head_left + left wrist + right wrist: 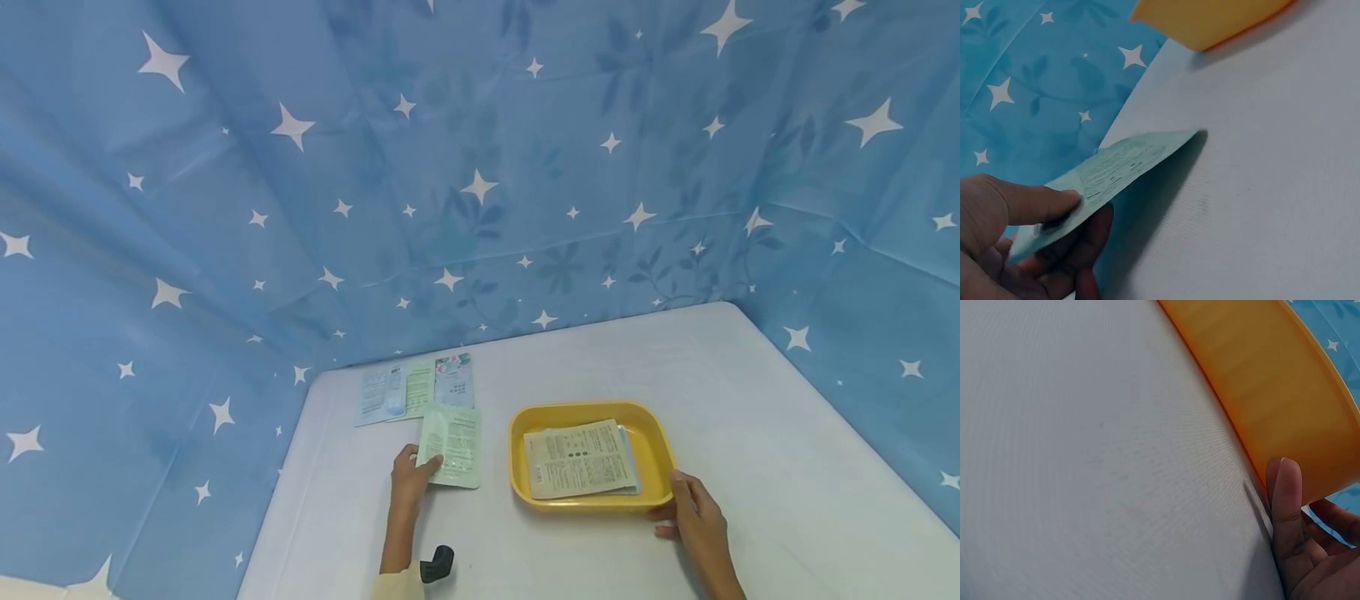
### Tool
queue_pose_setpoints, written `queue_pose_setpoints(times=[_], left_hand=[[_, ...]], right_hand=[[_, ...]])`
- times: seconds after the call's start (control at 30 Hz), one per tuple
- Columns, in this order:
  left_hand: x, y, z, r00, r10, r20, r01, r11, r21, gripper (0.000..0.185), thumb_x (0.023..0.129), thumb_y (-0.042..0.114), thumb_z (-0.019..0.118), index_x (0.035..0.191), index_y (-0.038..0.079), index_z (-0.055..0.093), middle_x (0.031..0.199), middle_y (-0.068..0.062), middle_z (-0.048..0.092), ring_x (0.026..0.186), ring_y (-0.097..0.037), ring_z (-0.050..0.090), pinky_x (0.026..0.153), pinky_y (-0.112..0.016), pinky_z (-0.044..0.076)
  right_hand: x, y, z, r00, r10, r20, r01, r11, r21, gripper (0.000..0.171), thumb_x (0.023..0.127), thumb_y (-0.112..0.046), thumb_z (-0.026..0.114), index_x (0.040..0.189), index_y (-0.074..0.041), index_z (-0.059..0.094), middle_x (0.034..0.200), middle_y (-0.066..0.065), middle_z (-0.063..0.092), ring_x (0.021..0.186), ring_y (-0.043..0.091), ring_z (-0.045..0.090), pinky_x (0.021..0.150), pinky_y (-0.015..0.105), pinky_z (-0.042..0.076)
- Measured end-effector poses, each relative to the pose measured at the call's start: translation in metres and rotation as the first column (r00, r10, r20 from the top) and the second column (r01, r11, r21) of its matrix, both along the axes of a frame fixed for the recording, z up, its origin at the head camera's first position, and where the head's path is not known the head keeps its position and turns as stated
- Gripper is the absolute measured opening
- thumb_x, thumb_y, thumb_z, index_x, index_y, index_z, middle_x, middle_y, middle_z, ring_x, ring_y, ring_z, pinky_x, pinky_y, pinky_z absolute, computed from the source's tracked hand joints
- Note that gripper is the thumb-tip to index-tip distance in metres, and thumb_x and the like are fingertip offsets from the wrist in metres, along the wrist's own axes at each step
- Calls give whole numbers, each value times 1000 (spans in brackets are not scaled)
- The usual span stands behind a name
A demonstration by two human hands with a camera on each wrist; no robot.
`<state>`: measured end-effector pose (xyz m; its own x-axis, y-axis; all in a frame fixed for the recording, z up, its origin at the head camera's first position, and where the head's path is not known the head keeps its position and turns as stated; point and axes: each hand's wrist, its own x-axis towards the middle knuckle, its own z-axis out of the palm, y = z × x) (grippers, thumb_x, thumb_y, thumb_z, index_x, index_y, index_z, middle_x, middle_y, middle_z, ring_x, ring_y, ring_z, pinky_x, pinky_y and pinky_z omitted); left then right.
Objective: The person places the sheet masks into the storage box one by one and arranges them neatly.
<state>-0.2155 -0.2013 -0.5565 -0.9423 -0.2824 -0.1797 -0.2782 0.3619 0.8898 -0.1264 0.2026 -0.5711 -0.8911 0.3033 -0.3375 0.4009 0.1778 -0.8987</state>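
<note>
My left hand [418, 477] pinches the near corner of a pale green sachet [452, 446], thumb on top and fingers beneath. In the left wrist view the sachet [1122, 165] is lifted off the white table at my left hand [1069, 212], its far edge low. My right hand [675, 504] holds the near right corner of a yellow tray [519, 467]. In the right wrist view the thumb of that hand [1300, 519] presses the tray's wall [1272, 406]. A small stack of flat packets [577, 458] lies in the tray.
Three more flat sachets [416, 387] lie side by side near the table's back left corner. Blue star-patterned cloth [480, 167] walls the table on the left, back and right. White tabletop [750, 400] stretches right of the tray.
</note>
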Motion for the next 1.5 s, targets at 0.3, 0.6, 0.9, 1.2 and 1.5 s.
queue_pose_setpoints(times=[0.3, 0.6, 0.9, 1.2, 1.5], left_hand=[[1, -3, 5, 995, 62, -79, -45, 977, 207, 32, 97, 13, 58, 125, 0, 53, 109, -16, 65, 81, -10, 63, 69, -23, 50], [0, 3, 18, 988, 68, -140, 20, 837, 547, 49, 96, 24, 63, 136, 2, 48, 123, -11, 64, 95, -10, 69, 78, -24, 57], [-3, 12, 28, 982, -92, -162, 177, 730, 660, 58, 102, 35, 49, 148, 4, 33, 142, -14, 52, 118, -14, 63, 97, -28, 52], [-5, 32, 30, 954, -282, -102, 280, 711, 645, 57, 104, 37, 45, 144, -2, 37, 129, -10, 63, 112, -16, 67, 90, -27, 56], [-7, 50, 32, 897, -435, -77, 376, 660, 651, 57, 102, 34, 49, 142, -6, 39, 119, -7, 69, 103, -13, 70, 80, -22, 57]], right_hand=[[1, -1, 1, 1000, -18, -9, 18, 1000, -3, 70, 101, -58, 30, 143, -2, 36, 80, 5, 71, 67, 10, 69, 61, 27, 59], [-1, -2, 0, 999, -24, -24, 24, 1000, -5, 69, 102, -55, 30, 141, 1, 36, 80, 6, 71, 66, 10, 69, 59, 27, 59], [0, -1, -3, 1000, -20, -24, 20, 1000, -2, 68, 102, -56, 31, 142, -1, 38, 79, 5, 71, 66, 10, 69, 60, 27, 59], [0, 0, -3, 1000, -17, -17, 17, 1000, -10, 71, 101, -58, 30, 141, 0, 37, 82, 6, 70, 67, 11, 69, 61, 28, 59], [0, 1, -2, 1000, -23, -16, 23, 1000, -12, 72, 101, -58, 31, 141, 0, 37, 84, 7, 71, 67, 11, 69, 61, 28, 59]])
